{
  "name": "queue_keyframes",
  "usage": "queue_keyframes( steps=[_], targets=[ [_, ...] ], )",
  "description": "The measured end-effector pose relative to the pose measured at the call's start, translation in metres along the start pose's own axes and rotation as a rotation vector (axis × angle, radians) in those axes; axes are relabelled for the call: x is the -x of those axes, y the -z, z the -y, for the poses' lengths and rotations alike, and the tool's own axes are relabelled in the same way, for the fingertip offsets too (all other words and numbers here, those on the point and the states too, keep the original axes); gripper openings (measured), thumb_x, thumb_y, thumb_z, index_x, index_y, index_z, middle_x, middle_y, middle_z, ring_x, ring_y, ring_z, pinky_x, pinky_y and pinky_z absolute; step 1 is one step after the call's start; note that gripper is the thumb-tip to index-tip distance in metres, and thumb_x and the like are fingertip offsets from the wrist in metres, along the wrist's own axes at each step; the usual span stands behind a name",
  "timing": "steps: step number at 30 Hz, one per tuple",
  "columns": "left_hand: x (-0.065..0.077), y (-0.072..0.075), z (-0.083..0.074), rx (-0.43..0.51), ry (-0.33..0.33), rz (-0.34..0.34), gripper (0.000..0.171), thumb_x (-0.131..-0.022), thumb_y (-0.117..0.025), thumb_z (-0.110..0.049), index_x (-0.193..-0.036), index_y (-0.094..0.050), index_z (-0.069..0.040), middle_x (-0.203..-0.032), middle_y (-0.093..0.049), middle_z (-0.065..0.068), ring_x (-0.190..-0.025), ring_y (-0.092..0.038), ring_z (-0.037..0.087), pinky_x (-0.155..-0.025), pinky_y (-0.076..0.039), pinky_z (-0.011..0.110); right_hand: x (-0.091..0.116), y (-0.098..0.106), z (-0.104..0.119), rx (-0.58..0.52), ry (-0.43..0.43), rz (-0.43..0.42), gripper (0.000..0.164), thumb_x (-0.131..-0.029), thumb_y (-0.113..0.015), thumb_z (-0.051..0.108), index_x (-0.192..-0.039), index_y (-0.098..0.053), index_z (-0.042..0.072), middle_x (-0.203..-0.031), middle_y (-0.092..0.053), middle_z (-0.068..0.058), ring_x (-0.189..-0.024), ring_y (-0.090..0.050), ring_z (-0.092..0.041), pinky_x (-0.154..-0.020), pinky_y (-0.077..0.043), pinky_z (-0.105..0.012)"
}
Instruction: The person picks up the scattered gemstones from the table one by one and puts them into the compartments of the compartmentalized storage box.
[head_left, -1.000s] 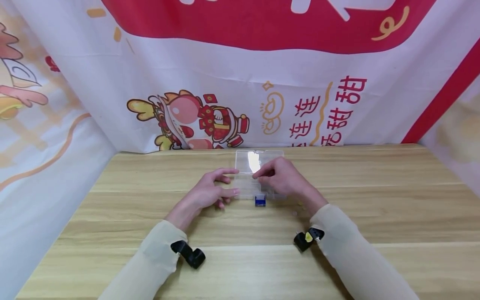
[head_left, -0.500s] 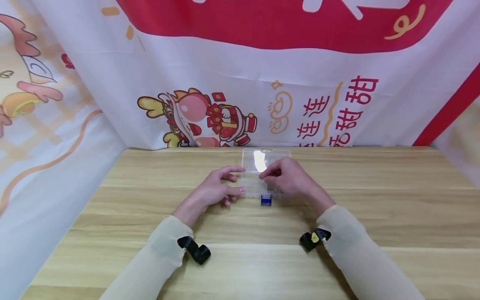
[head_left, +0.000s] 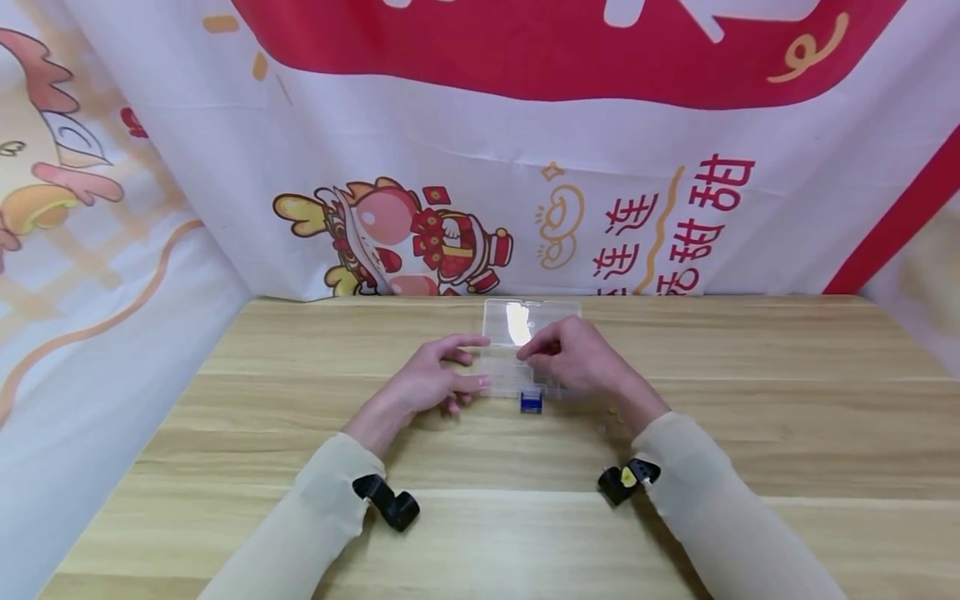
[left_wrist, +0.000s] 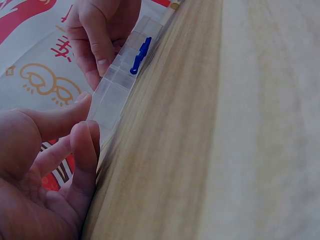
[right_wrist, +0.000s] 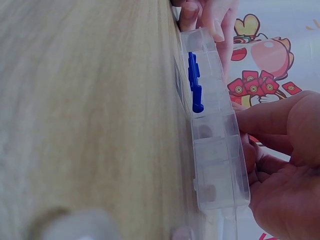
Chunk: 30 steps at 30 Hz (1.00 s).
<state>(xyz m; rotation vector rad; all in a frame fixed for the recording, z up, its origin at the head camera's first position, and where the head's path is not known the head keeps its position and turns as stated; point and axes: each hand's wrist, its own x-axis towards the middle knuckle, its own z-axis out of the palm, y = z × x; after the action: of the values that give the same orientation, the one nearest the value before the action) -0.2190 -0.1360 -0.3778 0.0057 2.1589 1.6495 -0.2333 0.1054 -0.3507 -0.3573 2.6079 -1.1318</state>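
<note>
A clear plastic compartment box lies on the table, its transparent lid raised at the back. Its blue latch hangs at the front. With thumb and finger, my left hand grips the left end of the box, as the left wrist view shows too. My right hand reaches over the box with thumb and forefinger brought together above its middle compartments. Whatever may be between those fingertips is hidden. Seen from the right wrist, small dark spots appear inside some compartments.
A few tiny yellowish and pinkish pieces lie on the wooden table by my right wrist. Behind the box hangs a printed white and red cloth, close to the table's back edge.
The whole head view has shifted slightly over the past second. Both hands keep nearly the same place at the box, with only slight motion of the right fingers.
</note>
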Motion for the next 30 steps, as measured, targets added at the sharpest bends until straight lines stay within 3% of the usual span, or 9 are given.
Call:
queue_keyframes(
  steps=[30],
  targets=[
    [-0.0013, 0.0006, 0.0002, -0.014, 0.002, 0.004, 0.062, -0.093, -0.083, -0.012, -0.147, -0.060, -0.031, -0.138, -0.050, 0.012, -0.076, -0.065, 0.018, -0.055, -0.057, 0.024, -0.0025, 0.0016, -0.0002, 0.015, -0.026, 0.034, 0.021, -0.105, -0.065, 0.008, -0.114, -0.081, 0.018, -0.115, -0.070, -0.004, -0.101, -0.062, -0.022, -0.089, -0.056, -0.033]
  ],
)
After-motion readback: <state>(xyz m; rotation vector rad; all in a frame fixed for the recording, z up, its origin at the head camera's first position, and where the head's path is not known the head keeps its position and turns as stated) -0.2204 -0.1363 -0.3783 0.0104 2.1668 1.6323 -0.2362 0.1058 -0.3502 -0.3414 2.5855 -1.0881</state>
